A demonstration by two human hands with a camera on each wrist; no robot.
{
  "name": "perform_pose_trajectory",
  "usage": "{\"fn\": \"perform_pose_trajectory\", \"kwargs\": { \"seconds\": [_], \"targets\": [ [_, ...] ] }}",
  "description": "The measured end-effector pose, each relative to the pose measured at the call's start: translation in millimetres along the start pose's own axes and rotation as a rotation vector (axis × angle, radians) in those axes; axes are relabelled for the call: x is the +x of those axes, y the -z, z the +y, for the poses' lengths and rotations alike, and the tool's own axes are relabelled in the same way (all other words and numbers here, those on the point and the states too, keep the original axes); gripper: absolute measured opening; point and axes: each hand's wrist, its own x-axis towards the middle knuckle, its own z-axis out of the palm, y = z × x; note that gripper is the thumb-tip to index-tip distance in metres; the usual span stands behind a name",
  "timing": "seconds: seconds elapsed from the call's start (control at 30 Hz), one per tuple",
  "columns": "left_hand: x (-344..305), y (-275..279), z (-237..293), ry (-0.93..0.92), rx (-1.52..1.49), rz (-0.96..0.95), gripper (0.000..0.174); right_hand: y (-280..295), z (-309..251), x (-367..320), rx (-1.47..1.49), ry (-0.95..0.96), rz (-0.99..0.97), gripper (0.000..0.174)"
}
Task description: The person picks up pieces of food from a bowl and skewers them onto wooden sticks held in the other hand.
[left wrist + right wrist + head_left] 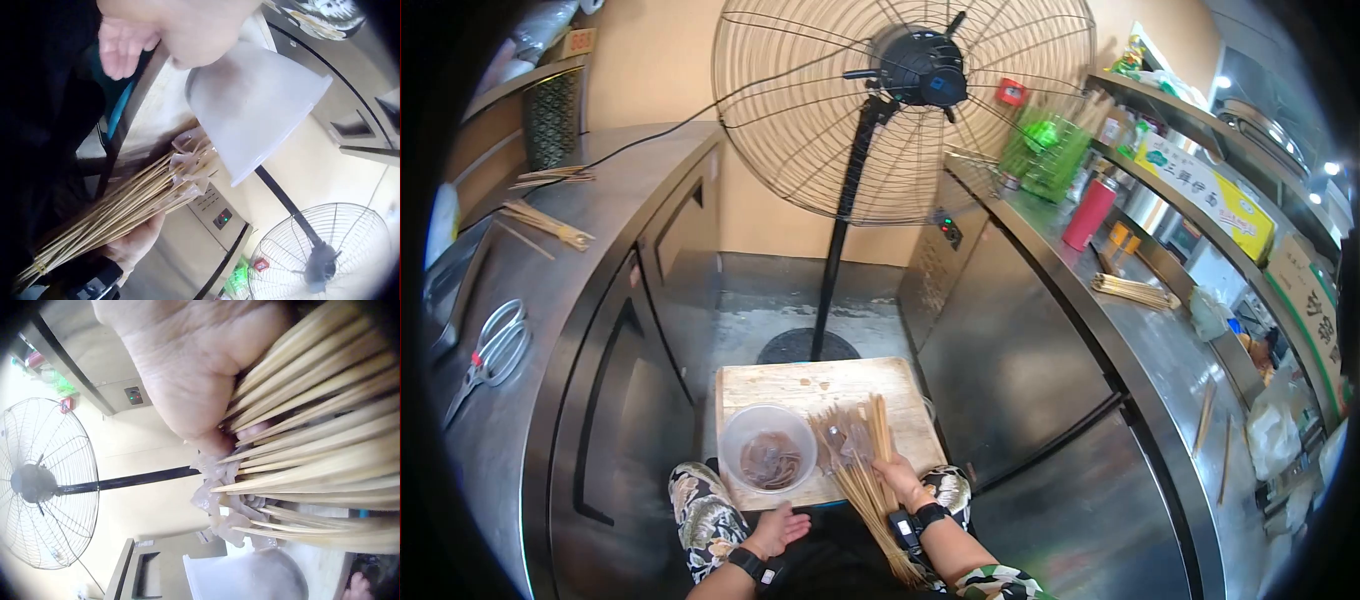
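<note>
Over the lap, my right hand (900, 480) holds a bundle of thin bamboo skewers (868, 508), its fingers curled round them in the right wrist view. Pale, translucent slices of food (211, 497) are threaded on the skewers' far ends, which lie over the wooden board (760, 383). A white plastic tub (727, 435) stands on the board's left side with more greyish-pink slices (772, 460) inside. My left hand (778, 530) hovers just in front of the tub, fingers extended and holding nothing. Bare skewer ends (880, 425) stick out past my right hand.
A large black standing fan (830, 220) rises behind the board. Steel counters flank both sides. Scissors (495, 345) and loose skewers (545, 222) lie on the left counter; a red bottle (1090, 212), a skewer bundle (1135, 291) and a green basket (1045, 160) are on the right.
</note>
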Motion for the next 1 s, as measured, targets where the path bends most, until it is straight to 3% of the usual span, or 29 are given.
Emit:
{"fn": "perform_pose_trajectory", "kwargs": {
  "seconds": [0.17, 0.3, 0.43, 0.53, 0.63, 0.73, 0.83, 0.93, 1.0],
  "targets": [
    [-52.1, -40.0, 30.2, -0.016, 0.382, -0.365, 0.031, -1.1, -17.5, -3.1, 0.024, -0.052, -0.121, 0.005],
    [-73.6, -75.9, 67.0, -0.364, 0.61, -0.482, 0.027, -4.9, -15.4, 8.3, -0.044, -0.095, -0.082, 0.005],
    [-47.5, -85.4, 99.2, -0.803, 0.391, -0.381, 0.017, -7.5, -19.4, 8.5, -0.074, -0.046, -0.106, 0.002],
    [-31.7, -81.5, 116.8, -1.062, 0.775, 0.168, 0.01, 0.5, -15.3, 11.8, 0.054, -0.006, -0.17, 0.009],
    [-28.6, -74.4, 125.4, -1.014, 1.256, 0.388, 0.014, -8.7, -27.9, 2.7, 0.025, 0.068, -0.161, 0.014],
    [-22.2, -67.9, 122.8, -0.899, 1.578, 0.441, 0.022, -7.8, -24.0, 9.0, 0.055, 0.101, -0.162, 0.018],
    [-16.3, -63.8, 110.4, -0.967, 1.803, 0.487, 0.026, -9.9, -29.7, 12.3, 0.132, 0.13, -0.174, 0.014],
    [-16.5, -71.2, 113.8, -0.694, 1.839, 0.431, 0.031, -10.9, -30.4, 14.6, 0.119, 0.133, -0.134, 0.011],
    [-25.7, -75.5, 122.4, -0.606, 1.857, 0.351, 0.032, -11.2, -33.7, 14.8, 0.163, 0.14, -0.148, 0.009]
  ]
}}
